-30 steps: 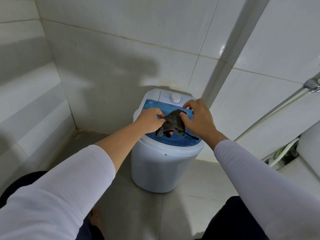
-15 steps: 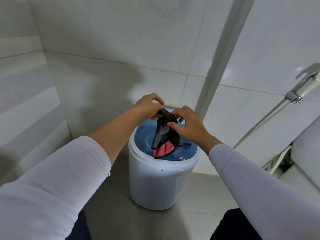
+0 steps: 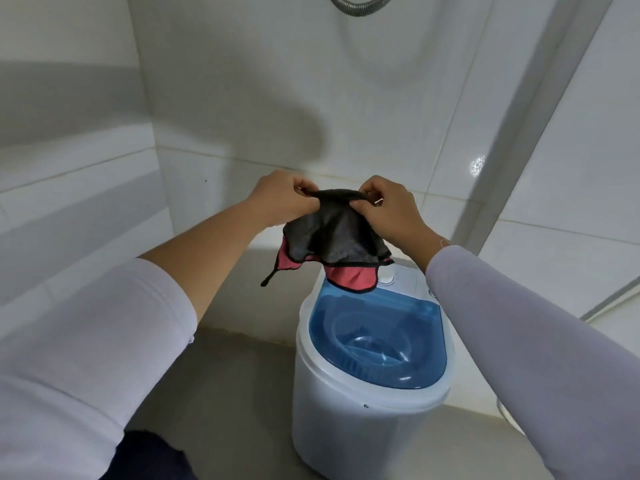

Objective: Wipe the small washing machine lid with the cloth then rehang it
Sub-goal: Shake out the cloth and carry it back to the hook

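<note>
A dark grey cloth (image 3: 334, 237) with a pink underside and a black edge hangs in the air between my two hands. My left hand (image 3: 282, 199) pinches its top edge on the left, and my right hand (image 3: 389, 209) pinches the same edge on the right. Below and in front stands the small white washing machine (image 3: 360, 427), its blue translucent lid (image 3: 377, 337) shut. The cloth's lower corner hangs just above the back of the lid, hiding part of the white control knob (image 3: 386, 277).
White tiled walls enclose the corner on the left, the back and the right. A metal shower hose (image 3: 360, 5) loops at the top. A grey vertical strip (image 3: 540, 109) runs down the right wall. The grey floor (image 3: 221, 386) lies left of the machine.
Both hands have lifted the cloth off the lid and raised it well above the machine, spreading its top edge apart. The camera has tilted upward.
</note>
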Demonstrator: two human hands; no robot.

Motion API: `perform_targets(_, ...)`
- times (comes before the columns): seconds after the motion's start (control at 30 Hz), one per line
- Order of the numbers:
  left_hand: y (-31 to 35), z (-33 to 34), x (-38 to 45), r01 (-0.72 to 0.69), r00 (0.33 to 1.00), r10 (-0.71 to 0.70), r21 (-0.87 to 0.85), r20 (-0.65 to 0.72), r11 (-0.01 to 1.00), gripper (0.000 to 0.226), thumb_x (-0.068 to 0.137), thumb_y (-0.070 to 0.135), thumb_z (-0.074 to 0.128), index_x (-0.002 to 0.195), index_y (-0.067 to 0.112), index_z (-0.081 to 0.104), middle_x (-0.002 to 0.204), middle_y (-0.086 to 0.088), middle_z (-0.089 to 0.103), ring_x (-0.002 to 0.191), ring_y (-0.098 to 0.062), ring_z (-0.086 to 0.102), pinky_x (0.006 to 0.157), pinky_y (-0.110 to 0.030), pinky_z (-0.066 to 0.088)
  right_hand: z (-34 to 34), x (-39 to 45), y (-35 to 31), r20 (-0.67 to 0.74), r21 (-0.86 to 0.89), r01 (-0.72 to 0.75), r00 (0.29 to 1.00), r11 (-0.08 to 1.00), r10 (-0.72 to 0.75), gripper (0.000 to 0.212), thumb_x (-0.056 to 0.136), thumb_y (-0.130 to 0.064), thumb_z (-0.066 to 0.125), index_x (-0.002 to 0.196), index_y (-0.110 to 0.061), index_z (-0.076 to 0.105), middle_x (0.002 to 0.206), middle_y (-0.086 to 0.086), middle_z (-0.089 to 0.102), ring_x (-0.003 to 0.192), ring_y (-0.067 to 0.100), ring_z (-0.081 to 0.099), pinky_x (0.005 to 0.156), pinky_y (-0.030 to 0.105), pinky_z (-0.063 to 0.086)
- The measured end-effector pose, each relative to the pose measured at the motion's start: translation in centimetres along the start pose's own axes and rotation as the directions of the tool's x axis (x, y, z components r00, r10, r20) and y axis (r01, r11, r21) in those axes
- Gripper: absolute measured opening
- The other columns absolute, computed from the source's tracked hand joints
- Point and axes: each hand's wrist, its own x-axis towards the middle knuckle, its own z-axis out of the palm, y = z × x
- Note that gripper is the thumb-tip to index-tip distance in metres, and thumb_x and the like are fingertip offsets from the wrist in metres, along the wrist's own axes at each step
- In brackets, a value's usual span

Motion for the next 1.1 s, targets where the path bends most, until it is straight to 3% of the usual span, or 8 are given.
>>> perform_targets(0.2,-4.4,-1.3,3.0,0.014,0.995,-0.006,0.075,-0.102,0.997,0.009,0.088,0.026,0.063,0.091,0.017,0.064,0.079,-0.001,0.069,0.056,0.005,0.06,0.055,-0.003,0.042,4.5,3.8,-0.8,0.087,0.024,0.043,0.995,0.999,-0.045,0.014,0.082,-0.015,0.062,0.095,-0.013,0.066,0.077,0.002,0.06,0.076,0.016,0.052,0.06,0.011,0.034)
perform_targets(0.33,-6.9,-2.8,5.6,0.082,0.983,-0.052,0.164,-0.177,0.983,0.022,0.088,0.03,0.062,0.096,0.011,0.069,0.085,-0.006,0.066,0.079,-0.017,0.061,0.072,-0.019,0.04,8.0,7.3,-1.5,0.181,0.051,0.068,0.98,0.996,-0.076,0.014,0.083,-0.016,0.062,0.096,-0.012,0.066,0.079,0.003,0.06,0.078,0.017,0.053,0.062,0.016,0.038)
perform_targets(0.47,-6.7,-7.0,9.1,0.144,0.967,-0.087,0.231,-0.241,0.962,0.028,0.088,0.034,0.062,0.099,0.009,0.07,0.088,-0.003,0.064,0.086,-0.018,0.058,0.077,-0.019,0.036,9.0,12.2,-4.7,0.245,0.055,0.149,0.957,0.987,-0.158,0.018,0.086,-0.023,0.061,0.099,-0.011,0.066,0.083,0.003,0.061,0.081,0.018,0.054,0.066,0.02,0.04)
perform_targets(0.63,-2.9,-14.7,13.3,0.19,0.94,-0.113,0.221,-0.321,0.957,0.031,0.088,0.036,0.061,0.09,0.006,0.066,0.08,-0.006,0.06,0.077,-0.02,0.052,0.071,-0.025,0.037,6.6,18.6,-11.3,0.179,0.095,0.228,0.954,0.969,-0.242,0.02,0.088,-0.029,0.059,0.096,-0.012,0.064,0.081,0.001,0.061,0.075,0.017,0.053,0.059,0.007,0.034)
perform_targets(0.8,3.0,-22.3,16.2,0.182,0.94,-0.117,0.185,-0.319,0.966,0.021,0.093,0.035,0.053,0.088,0.015,0.055,0.072,0.0,0.053,0.077,-0.02,0.05,0.064,-0.024,0.035,2.5,23.7,-18.8,0.079,0.144,0.281,0.952,0.949,-0.294,0.012,0.091,-0.015,0.053,0.101,-0.014,0.059,0.069,0.0,0.055,0.061,0.01,0.05,0.054,0.0,0.038)
perform_targets(0.87,5.3,-25.2,17.0,0.17,0.943,-0.102,0.196,-0.316,0.966,0.019,0.096,0.032,0.049,0.091,0.015,0.055,0.082,-0.005,0.056,0.079,-0.02,0.049,0.062,-0.025,0.034,1.1,25.2,-21.5,0.044,0.158,0.306,0.948,0.939,-0.316,0.017,0.091,-0.011,0.048,0.101,-0.017,0.06,0.067,-0.002,0.055,0.059,0.008,0.05,0.057,0.004,0.039)
perform_targets(0.97,8.6,-29.4,18.0,0.158,0.948,-0.087,0.216,-0.307,0.964,0.023,0.098,0.027,0.045,0.106,0.011,0.059,0.098,-0.009,0.062,0.085,-0.021,0.051,0.068,-0.025,0.035,-0.7,27.5,-25.3,-0.001,0.128,0.359,0.932,0.924,-0.362,0.025,0.092,-0.008,0.042,0.098,-0.018,0.065,0.09,-0.002,0.068,0.081,0.016,0.06,0.075,0.02,0.046)
perform_targets(1.1,13.3,-34.2,19.4,0.141,0.923,-0.066,0.173,-0.38,0.975,0.026,0.098,0.027,0.047,0.113,0.012,0.061,0.112,-0.008,0.065,0.103,-0.024,0.058,0.08,-0.024,0.037,-3.6,30.7,-29.8,-0.048,-0.005,0.382,0.923,0.924,-0.382,0.029,0.094,-0.012,0.04,0.102,-0.019,0.067,0.093,0.008,0.065,0.083,0.023,0.059,0.07,0.023,0.04)
